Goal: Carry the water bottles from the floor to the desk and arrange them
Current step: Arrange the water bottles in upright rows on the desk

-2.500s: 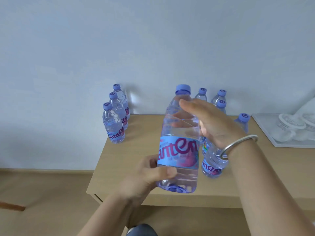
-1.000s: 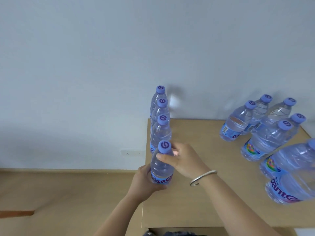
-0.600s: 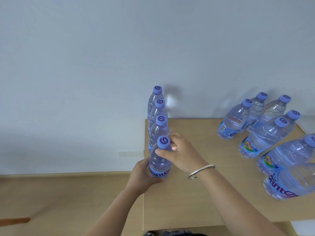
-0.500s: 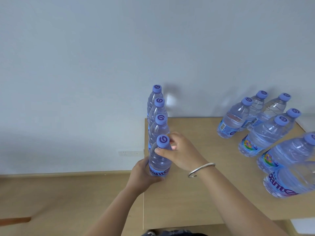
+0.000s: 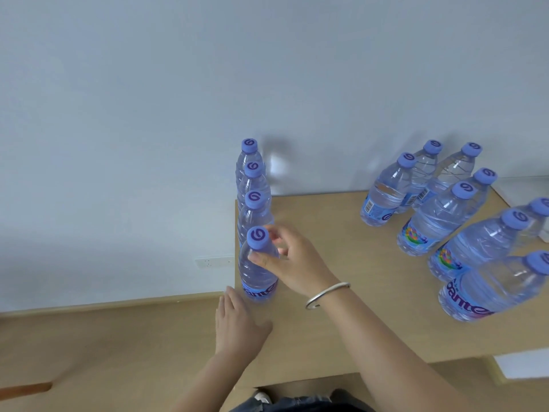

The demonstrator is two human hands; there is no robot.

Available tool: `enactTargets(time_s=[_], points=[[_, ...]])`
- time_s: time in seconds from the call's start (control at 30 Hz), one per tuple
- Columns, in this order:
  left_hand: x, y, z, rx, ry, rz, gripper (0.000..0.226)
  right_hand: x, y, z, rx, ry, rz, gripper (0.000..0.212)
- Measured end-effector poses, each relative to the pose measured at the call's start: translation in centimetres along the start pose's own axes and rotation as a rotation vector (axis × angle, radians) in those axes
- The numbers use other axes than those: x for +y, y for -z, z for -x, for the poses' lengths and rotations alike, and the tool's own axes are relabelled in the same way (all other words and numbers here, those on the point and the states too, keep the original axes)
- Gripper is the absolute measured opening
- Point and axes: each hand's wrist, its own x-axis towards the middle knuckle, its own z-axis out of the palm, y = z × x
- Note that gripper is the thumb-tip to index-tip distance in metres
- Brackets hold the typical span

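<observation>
A clear water bottle (image 5: 258, 273) with a purple cap and blue label stands upright at the desk's left edge, nearest in a row of several bottles (image 5: 253, 203) running back to the wall. My right hand (image 5: 289, 261) grips its neck just below the cap. My left hand (image 5: 237, 321) hovers just below and left of the bottle's base, fingers straight, holding nothing. A second group of several bottles (image 5: 439, 215) stands on the right side of the wooden desk (image 5: 341, 292).
The desk's left edge (image 5: 235, 263) runs right beside the bottle row. A wall socket (image 5: 214, 262) sits low on the white wall. Wooden floor (image 5: 104, 352) lies to the left. A white object (image 5: 523, 365) shows at the desk's right front corner.
My left hand has let go of the bottle's base and drawn back toward me. My right hand keeps its grip on the neck. The bottle stands in the row.
</observation>
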Motion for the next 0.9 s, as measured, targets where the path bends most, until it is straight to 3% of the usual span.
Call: enactTargets(time_s=[0.07, 0.17, 0.33, 0.43, 0.5, 0.57, 0.63, 0.67, 0.77, 0.83, 0.9], points=[[1.2, -1.0, 1.3, -0.008, -0.03, -0.018, 0.101, 0.3, 0.8, 0.4, 0.002, -0.013, -0.039, 0.056], [3.1, -1.5, 2.1, -0.047, 0.017, 0.035, 0.093, 1.0, 3.0, 1.2, 0.027, -0.015, -0.068, 0.045], [5.4, -0.7, 1.1, -0.133, 0.119, 0.074, 0.038, 3.0, 8.6, 1.9, 0.148, -0.087, -0.018, 0.031], [7.5, -1.1, 0.7, -0.08, 0.152, 0.214, 0.044, 4.5, 12.3, 1.9, 0.216, -0.15, 0.022, 0.027], [8.4, -1.0, 0.3, -0.041, 0.165, 0.288, 0.031, 5.6, 14.3, 1.8, 0.262, -0.195, 0.019, 0.023], [8.7, -0.7, 0.1, -0.004, 0.159, 0.217, 0.033, 6.5, 15.8, 1.7, 0.297, -0.235, 0.004, 0.018], [8.5, -0.9, 0.2, 0.009, 0.136, 0.137, 0.02, 7.3, 16.7, 1.4, 0.317, -0.254, -0.024, 0.013], [8.4, -1.2, 0.5, 0.012, 0.142, 0.115, 0.029, 7.5, 16.8, 1.3, 0.32, -0.257, -0.037, 0.012], [7.7, -1.9, 1.3, 0.122, 0.134, 0.21, 0.016, 7.8, 16.4, 0.6, 0.272, -0.244, -0.066, 0.008], [6.8, -2.1, 1.2, 0.145, 0.252, 0.311, 0.032, 7.8, 15.8, 0.0, 0.238, -0.236, -0.072, 0.007], [5.4, -2.0, 1.0, 0.181, 0.335, 0.244, 0.037, 7.7, 15.5, -0.8, 0.211, -0.226, -0.075, 0.007]])
